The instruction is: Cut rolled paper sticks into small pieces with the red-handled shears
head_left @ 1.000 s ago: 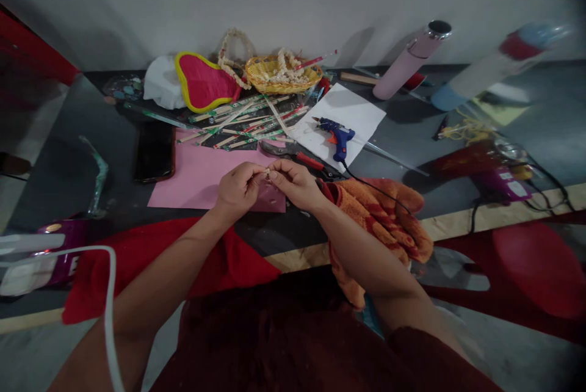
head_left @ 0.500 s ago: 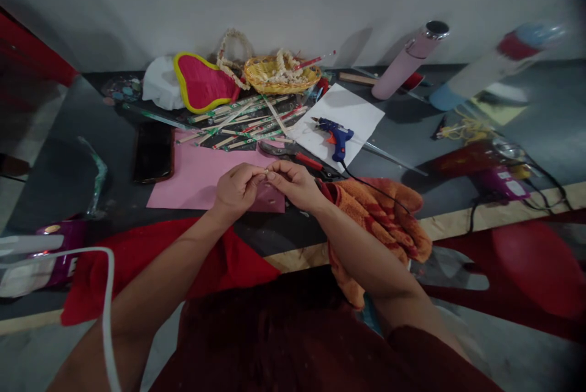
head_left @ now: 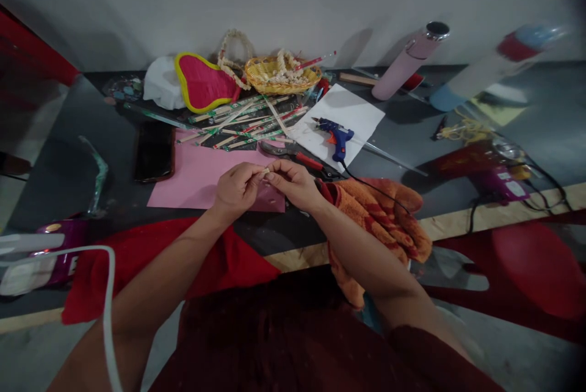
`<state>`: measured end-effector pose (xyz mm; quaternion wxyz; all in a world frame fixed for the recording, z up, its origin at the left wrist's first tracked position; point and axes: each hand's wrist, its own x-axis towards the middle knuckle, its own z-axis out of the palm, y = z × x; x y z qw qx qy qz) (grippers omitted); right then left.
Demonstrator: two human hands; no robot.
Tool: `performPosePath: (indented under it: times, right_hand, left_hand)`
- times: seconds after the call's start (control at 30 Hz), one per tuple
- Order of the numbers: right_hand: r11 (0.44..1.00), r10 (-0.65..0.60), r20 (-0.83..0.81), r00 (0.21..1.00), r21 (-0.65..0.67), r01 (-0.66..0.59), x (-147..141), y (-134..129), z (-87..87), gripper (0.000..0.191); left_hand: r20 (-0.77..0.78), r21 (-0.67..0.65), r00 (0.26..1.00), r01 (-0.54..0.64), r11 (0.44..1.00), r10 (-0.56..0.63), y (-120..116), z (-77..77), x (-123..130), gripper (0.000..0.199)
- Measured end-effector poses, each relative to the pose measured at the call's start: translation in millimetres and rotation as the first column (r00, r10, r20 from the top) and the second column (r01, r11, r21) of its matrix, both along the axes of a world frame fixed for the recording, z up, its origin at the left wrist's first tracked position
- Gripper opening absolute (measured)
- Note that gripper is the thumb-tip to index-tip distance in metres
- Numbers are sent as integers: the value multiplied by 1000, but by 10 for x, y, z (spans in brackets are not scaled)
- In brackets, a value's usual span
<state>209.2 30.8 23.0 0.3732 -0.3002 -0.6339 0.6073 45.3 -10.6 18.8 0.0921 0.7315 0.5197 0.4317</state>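
Both hands meet over the right part of a pink sheet of paper. Between their fingertips is a small pale piece, too small to name. My left hand is closed in a pinch on it. My right hand pinches the same piece from the other side, thumb and forefinger together. Just beyond the fingers lie red-handled pruning shears. A blue hot glue gun rests on a white sheet to the right. Several wrapped chopsticks are spread behind the paper.
A wicker basket, a pink heart-like piece with yellow edging and a black phone lie around. Two bottles, one a pink flask, stand right. An orange towel and red cloth hang over the front edge. A white cable crosses lower left.
Almost nothing differs. The small pale piece shows slightly more between the fingertips, and both hands stay in the same place.
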Motion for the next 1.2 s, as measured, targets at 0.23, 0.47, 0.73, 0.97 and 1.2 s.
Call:
performPosePath:
  times: [0.23,0.47,0.73,0.97,1.2]
  right_hand:
    - [998,-38,65,997,47,35,-5,-3,3,30]
    - [993,-57,72,996,112,49,-6,-9,15,26]
    - [994,-53,89,995,98,44,-1,-8,24,29]
    - [998,-39,87,995,62,34,-7,-19,32,26]
    - [999,-29,91,995,48,25,0,-15,38,24]
  left_hand:
    - [-24,-27,1000,6,1000,-6,0,3,-6,18]
    - [-3,-72,1000,-13,997,13,-23,43,13,20]
    - [-10,-63,1000,-5,998,4,-20,41,7,19]
    - [-18,-73,1000,-11,997,10,-19,37,-1,19]
    - [-4,-85,1000,-5,996,4,-12,25,-2,19]
